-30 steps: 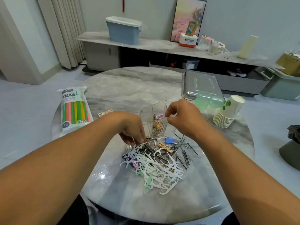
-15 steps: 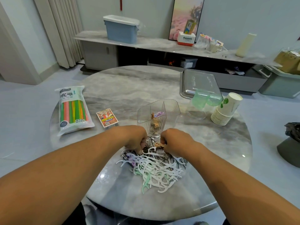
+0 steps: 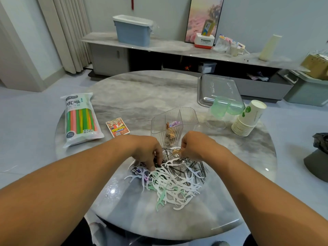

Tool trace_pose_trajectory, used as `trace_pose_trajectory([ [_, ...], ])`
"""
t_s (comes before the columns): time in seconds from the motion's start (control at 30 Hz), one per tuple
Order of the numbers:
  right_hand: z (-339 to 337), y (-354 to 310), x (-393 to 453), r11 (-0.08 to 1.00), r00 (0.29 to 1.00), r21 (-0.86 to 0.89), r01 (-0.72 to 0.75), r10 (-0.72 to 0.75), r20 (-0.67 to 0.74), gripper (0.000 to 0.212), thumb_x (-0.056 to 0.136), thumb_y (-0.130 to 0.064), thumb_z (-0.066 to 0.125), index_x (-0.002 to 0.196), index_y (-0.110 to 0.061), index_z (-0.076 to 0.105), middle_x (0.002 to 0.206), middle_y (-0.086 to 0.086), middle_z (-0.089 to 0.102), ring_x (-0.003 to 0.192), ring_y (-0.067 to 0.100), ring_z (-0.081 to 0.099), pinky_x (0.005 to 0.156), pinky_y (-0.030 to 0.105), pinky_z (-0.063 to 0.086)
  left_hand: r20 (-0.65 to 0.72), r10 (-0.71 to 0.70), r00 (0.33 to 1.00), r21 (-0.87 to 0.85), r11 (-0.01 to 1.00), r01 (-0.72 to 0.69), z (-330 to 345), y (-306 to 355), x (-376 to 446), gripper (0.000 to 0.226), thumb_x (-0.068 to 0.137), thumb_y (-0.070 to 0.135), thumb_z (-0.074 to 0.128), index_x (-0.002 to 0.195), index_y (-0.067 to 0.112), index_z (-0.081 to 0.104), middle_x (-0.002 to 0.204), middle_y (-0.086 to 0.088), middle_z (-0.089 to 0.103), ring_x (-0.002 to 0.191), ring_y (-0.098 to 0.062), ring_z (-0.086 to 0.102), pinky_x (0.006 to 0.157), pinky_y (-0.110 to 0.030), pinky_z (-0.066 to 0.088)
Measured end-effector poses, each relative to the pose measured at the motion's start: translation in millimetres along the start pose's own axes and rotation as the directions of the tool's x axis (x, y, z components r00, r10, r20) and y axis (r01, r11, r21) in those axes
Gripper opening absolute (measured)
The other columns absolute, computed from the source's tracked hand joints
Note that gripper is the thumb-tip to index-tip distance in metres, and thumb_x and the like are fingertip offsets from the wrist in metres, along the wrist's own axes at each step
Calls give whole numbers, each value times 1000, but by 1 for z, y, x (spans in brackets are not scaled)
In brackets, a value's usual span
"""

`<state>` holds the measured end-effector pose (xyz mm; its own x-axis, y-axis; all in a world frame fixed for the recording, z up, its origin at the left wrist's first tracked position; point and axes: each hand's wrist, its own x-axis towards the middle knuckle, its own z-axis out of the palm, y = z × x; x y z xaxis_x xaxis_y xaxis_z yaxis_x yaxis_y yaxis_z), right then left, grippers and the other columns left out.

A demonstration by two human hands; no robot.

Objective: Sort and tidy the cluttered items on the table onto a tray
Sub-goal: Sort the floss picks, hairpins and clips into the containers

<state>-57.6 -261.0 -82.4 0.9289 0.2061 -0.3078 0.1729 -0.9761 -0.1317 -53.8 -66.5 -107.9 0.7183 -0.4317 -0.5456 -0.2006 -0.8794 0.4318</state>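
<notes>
Tan clip [image 3: 177, 151] pinched in my right hand [image 3: 194, 145] fingers, bound for the clear organizer [image 3: 174, 128] just beyond; left hand [image 3: 147, 153] fingers curl into the pile [image 3: 170, 178], grip hidden.

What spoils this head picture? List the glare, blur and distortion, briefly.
Head view: a bright glare spot sits on the glossy table near the left forearm; wide-angle distortion bows the shelf and swells both forearms; the metal tray mirrors the room; the floss pick pile reads clearly, but what the right hand pinches is too small to identify.
</notes>
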Motion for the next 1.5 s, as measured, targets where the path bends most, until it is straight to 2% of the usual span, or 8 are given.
trace_pose_trajectory([
  [0.17, -4, 0, -2, 999, 999, 29, -33, 32, 37, 14, 95, -21, 69, 97, -7, 69, 95, 7, 70, 92, 29, 68, 84, 41, 59, 26, 63, 998, 66, 996, -65, 8, 5, 3, 29, 73, 28, 89, 95, 31, 70, 83, 10, 65, 71, -8, 58, 62, -24, 42],
  [0.5, -15, 5, -5, 944, 999, 329, -8, -4, 34, 24, 93, -24, 73, 90, 0, 71, 91, 12, 76, 89, 29, 74, 85, 44, 61, -61, 70, 996, -3, 998, -70, 1, 1, 3, 31, 68, 37, 91, 77, 26, 64, 74, 12, 69, 65, -4, 59, 57, -21, 43],
  [0.63, -17, 9, -3, 858, 996, 513, -34, -10, 83, 22, 94, -26, 73, 86, -6, 73, 83, 7, 78, 70, 16, 70, 61, 27, 56, -92, 97, 991, -91, 990, -105, -9, 1, 0, 28, 70, 31, 91, 80, 23, 67, 60, 20, 65, 54, 6, 56, 48, -9, 39],
  [0.73, -18, 10, -2, 779, 994, 625, -41, -32, 104, 17, 91, -24, 75, 82, -10, 73, 82, 5, 78, 69, 13, 69, 49, 19, 49, -113, 88, 990, -141, 985, -104, -15, -2, -1, 20, 76, 21, 88, 86, 21, 70, 68, 13, 71, 61, 3, 63, 55, -13, 45],
  [0.93, -24, 8, -2, 646, 976, 757, -97, -86, 199, 13, 87, -16, 79, 90, -8, 71, 93, 11, 79, 71, 13, 72, 52, 21, 54, -171, 68, 983, -357, 926, -127, -22, -8, -5, 9, 84, 18, 81, 87, 21, 73, 72, 10, 74, 64, -1, 65, 58, -12, 48],
  [1.07, -23, 8, -1, 597, 968, 793, -123, -105, 229, 12, 86, -11, 79, 91, -7, 69, 94, 13, 78, 74, 16, 74, 59, 25, 57, -165, 29, 986, -521, 846, -112, -22, -7, -7, 23, 84, 10, 80, 101, 17, 66, 78, -2, 76, 66, -12, 67, 64, -24, 57],
  [1.2, -21, 9, 0, 593, 965, 796, -124, -115, 236, 15, 84, -12, 80, 94, -5, 71, 93, 13, 78, 75, 17, 74, 61, 26, 58, -141, 21, 990, -584, 806, -100, -26, -6, -14, 38, 85, 1, 76, 115, 14, 58, 83, -10, 75, 67, -15, 70, 63, -24, 58],
  [1.5, -24, 7, -1, 499, 980, 861, -94, -108, 170, 18, 85, -12, 80, 97, -1, 72, 84, 10, 78, 73, 14, 72, 58, 21, 57, -254, 75, 964, -649, 727, -227, -46, -9, -34, 25, 79, -7, 79, 97, 4, 66, 82, -14, 73, 78, -21, 73, 69, -25, 59],
])
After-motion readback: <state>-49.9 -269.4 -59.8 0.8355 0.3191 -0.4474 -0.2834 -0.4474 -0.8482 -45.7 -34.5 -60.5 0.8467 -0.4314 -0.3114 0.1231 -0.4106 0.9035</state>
